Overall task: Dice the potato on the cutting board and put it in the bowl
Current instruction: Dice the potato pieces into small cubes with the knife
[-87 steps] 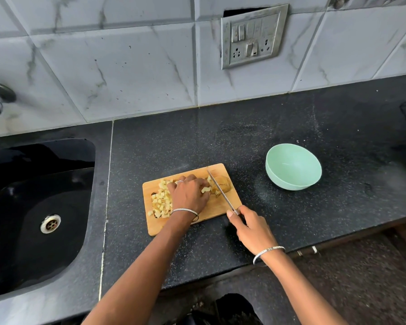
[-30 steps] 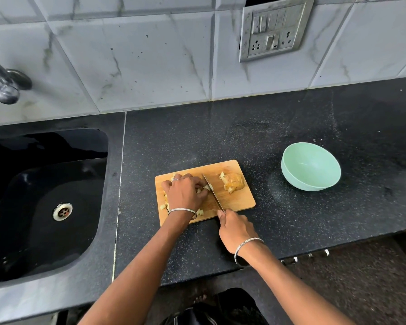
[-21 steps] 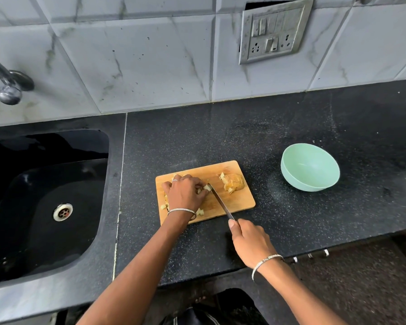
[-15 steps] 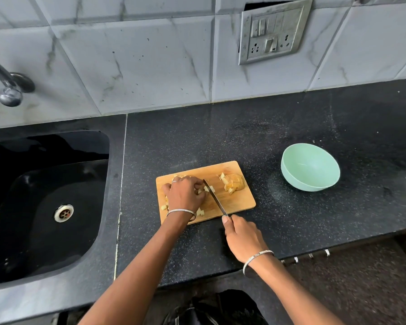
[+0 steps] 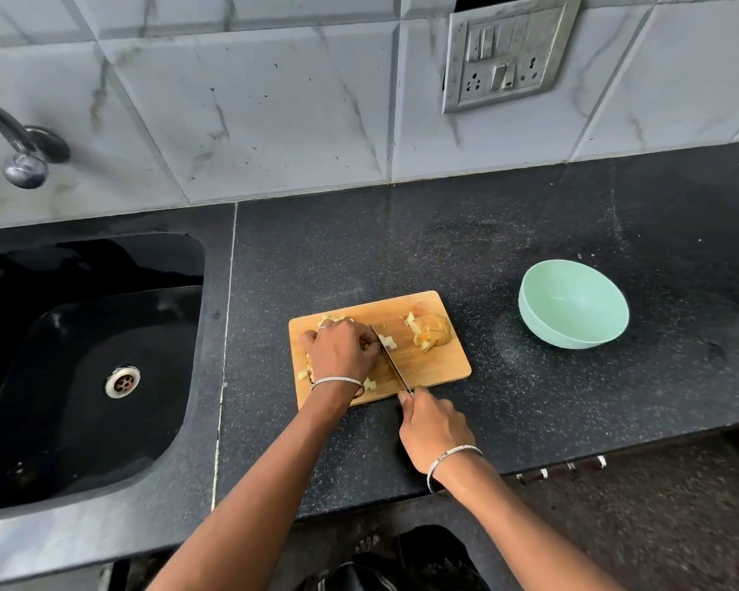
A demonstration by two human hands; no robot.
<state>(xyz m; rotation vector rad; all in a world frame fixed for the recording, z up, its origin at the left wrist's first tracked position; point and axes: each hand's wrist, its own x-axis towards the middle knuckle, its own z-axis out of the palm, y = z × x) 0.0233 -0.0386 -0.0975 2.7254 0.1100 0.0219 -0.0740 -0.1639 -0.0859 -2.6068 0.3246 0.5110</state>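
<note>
- The wooden cutting board [image 5: 427,364] is parked near the front edge of the black counter [image 5: 530,215], roughly mid-way along it.
- The left hand [image 5: 342,351] is curled down over a clump of diced potato pieces [image 5: 370,383] on the left half of the board, fingertips tucked right beside the blade. A few loose cubes can be seen poking out around the hand and wrist.
- The knife [image 5: 391,361] is gripped by the right hand [image 5: 434,424], which sits just off the board's front edge. The handle is swallowed by the fist and the forefinger is laid along the top of the blade. The blade runs slantwise across the board with its tip by the left knuckles.
- An uncut potato chunk [image 5: 435,330] is left at the board's far right corner, with a couple of small bits next to it.
- The mint-green bowl [image 5: 572,307] is set upright on the counter to the right, well apart from the board.
- A black sink [image 5: 82,377] is sunk in at the counter's left end, with a tap [image 5: 18,151] above it.
</note>
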